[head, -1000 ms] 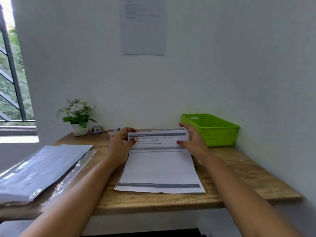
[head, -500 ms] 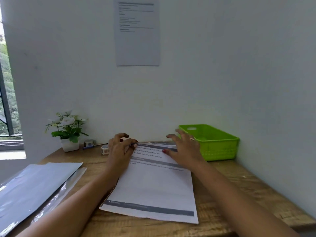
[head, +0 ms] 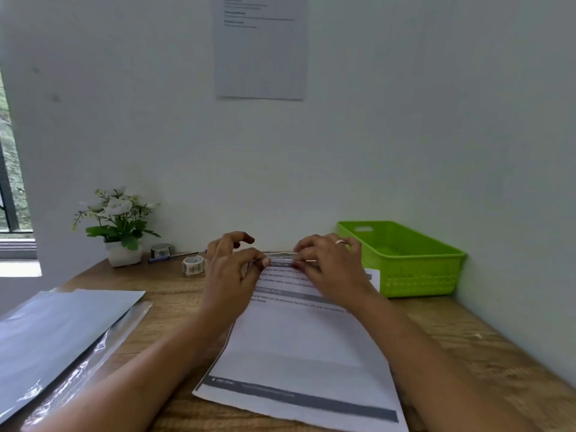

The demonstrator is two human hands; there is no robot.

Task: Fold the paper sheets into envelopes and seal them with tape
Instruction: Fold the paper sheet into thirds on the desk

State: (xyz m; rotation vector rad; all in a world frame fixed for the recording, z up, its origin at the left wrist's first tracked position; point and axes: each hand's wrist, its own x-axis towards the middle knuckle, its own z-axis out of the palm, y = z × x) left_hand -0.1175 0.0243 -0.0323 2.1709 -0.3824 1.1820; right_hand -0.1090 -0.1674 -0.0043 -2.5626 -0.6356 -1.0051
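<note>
A printed white paper sheet [head: 299, 347] lies on the wooden table [head: 174, 294] in front of me, slightly skewed. Its far edge is lifted a little off the table. My left hand [head: 230, 272] pinches that far edge near its left end between thumb and forefinger. My right hand [head: 330, 266] pinches the same edge a short way to the right, fingers curled over it. Two tape rolls stand beyond the sheet on the left: a patterned one [head: 193, 265] close to my left hand and a darker one [head: 161, 250] by the wall.
A green plastic basket [head: 402, 260] stands at the right against the wall. A small potted plant [head: 118, 232] and a pen [head: 173, 256] sit at the back left. Shiny grey plastic sleeves [head: 62, 332] cover the table's left part.
The raised top flap has come down toward the table. Both hands moved in toward the middle of the far edge and now pinch it; the camera has tilted down and nearer.
</note>
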